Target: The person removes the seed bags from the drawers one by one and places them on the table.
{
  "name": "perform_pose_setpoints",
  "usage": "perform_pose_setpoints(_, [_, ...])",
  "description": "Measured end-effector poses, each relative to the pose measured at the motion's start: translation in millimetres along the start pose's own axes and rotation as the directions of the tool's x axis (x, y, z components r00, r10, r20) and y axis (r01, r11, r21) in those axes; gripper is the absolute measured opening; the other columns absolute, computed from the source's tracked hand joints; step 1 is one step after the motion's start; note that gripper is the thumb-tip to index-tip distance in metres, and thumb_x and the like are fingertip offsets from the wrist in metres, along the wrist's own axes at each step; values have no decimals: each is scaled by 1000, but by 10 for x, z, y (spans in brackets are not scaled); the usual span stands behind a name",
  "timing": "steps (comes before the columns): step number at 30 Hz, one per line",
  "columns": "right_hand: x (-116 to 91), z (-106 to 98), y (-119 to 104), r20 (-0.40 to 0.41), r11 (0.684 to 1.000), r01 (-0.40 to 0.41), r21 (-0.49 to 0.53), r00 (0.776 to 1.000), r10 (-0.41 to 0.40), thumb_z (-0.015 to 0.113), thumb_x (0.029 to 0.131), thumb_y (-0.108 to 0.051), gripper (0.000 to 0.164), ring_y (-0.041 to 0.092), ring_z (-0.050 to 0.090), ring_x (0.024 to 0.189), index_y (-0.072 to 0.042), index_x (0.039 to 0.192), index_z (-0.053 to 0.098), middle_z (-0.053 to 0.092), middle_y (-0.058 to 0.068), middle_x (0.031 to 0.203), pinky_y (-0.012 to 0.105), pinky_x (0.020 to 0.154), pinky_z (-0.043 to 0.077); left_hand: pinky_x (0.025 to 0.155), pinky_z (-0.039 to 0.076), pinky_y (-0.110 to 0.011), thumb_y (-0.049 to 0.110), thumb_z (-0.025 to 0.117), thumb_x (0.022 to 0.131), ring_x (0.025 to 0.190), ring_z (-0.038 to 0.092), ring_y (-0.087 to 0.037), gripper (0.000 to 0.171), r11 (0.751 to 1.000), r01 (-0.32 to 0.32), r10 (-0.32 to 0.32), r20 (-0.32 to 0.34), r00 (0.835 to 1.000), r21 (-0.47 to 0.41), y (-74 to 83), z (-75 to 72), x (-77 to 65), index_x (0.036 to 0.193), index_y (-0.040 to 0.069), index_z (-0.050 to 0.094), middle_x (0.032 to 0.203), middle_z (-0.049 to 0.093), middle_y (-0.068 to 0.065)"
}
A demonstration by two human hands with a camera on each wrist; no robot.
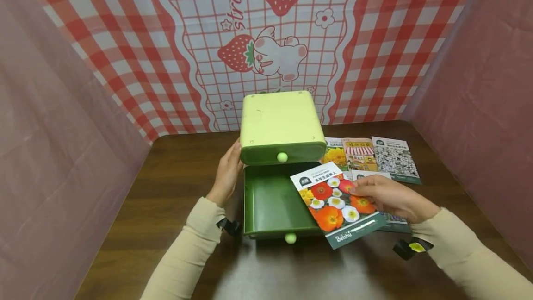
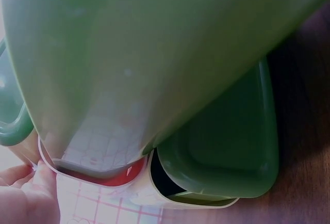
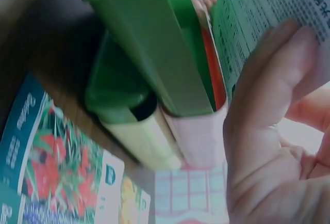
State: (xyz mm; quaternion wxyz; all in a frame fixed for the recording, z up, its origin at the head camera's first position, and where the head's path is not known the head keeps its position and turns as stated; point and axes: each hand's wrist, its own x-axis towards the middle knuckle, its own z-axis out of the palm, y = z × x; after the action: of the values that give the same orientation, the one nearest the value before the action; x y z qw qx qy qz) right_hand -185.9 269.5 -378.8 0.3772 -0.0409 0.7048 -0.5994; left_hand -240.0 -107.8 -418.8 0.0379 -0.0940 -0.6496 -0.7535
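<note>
A small stacked drawer box (image 1: 281, 117) with a pale yellow-green top stands on the table. Its upper drawer, with a round pale knob (image 1: 282, 157), is nearly flush. Below, a deep green drawer (image 1: 270, 198) is pulled far out, its bare inside showing. My left hand (image 1: 226, 172) rests against the box's left side with fingers extended. Between thumb and fingers, my right hand (image 1: 381, 193) pinches a flower seed packet (image 1: 335, 198) with red, orange and white poppies, tilted across the right edge of the pulled-out drawer. The packet's printed back (image 3: 258, 22) shows in the right wrist view.
Several more seed packets lie on the table right of the box, among them a white-flower packet (image 1: 395, 159) and a shop-picture packet (image 1: 360, 154). A red-flower packet (image 3: 62, 157) appears in the right wrist view. Behind hangs a strawberry-print cloth (image 1: 187, 82).
</note>
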Motion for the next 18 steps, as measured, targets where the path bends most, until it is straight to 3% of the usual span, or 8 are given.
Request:
perform_pose_setpoints(7, [-180, -268, 124, -42, 999, 41, -8, 998, -41, 48, 104, -26, 27, 17, 71, 90, -9, 122, 57, 72, -1, 102, 36, 79, 62, 119, 34, -37, 45, 39, 104, 146, 33, -22, 61, 1000, -6, 6, 0, 1000, 5, -6, -5, 3, 152, 7, 34, 159, 33, -7])
perform_pose_setpoints(12, [-269, -525, 251, -124, 999, 30, 44, 992, -25, 48, 104, -26, 14, 16, 70, 90, -24, 110, 60, 70, -4, 100, 36, 81, 62, 119, 34, -37, 44, 39, 105, 145, 34, -21, 60, 1000, -8, 8, 1, 1000, 6, -1, -3, 1, 152, 9, 35, 159, 34, -7])
perform_pose_setpoints(18, [-336, -841, 470, -219, 988, 27, 155, 976, 8, 47, 104, -27, 18, 15, 70, 86, -33, 97, 62, 69, -6, 95, 34, 79, 62, 119, 35, -37, 44, 39, 105, 145, 35, -22, 58, 1000, -6, 6, 2, 1000, 5, -4, -2, 3, 152, 9, 36, 158, 34, -7])
